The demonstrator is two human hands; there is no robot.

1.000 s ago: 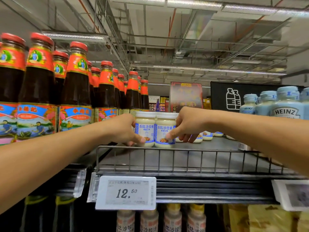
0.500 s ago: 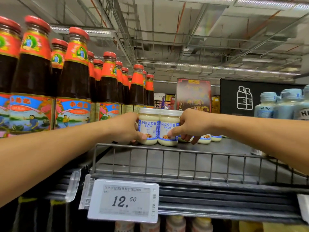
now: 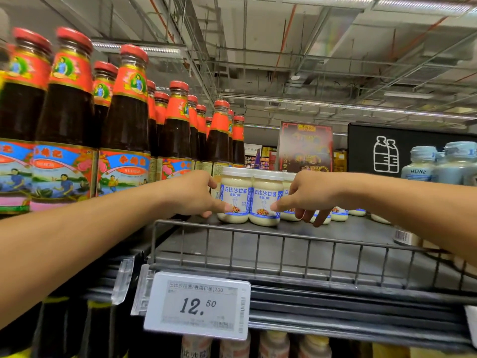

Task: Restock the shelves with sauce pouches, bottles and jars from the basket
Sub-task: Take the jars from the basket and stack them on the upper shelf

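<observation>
Shelf jars sit, seemingly gripped, between left hand and right hand.

You are standing in a supermarket aisle. An electronic price tag reading 12.50 is clipped to the front of a dark metal shelf with a wire rail. Goods stand in ranks of identical units: red-capped dark sauce bottles on your left, white-lidded salad-dressing jars ahead, pale Heinz bottles on your right. A black bottle-icon sign stands behind, under a bare ceiling of pipes and strip lights.
</observation>
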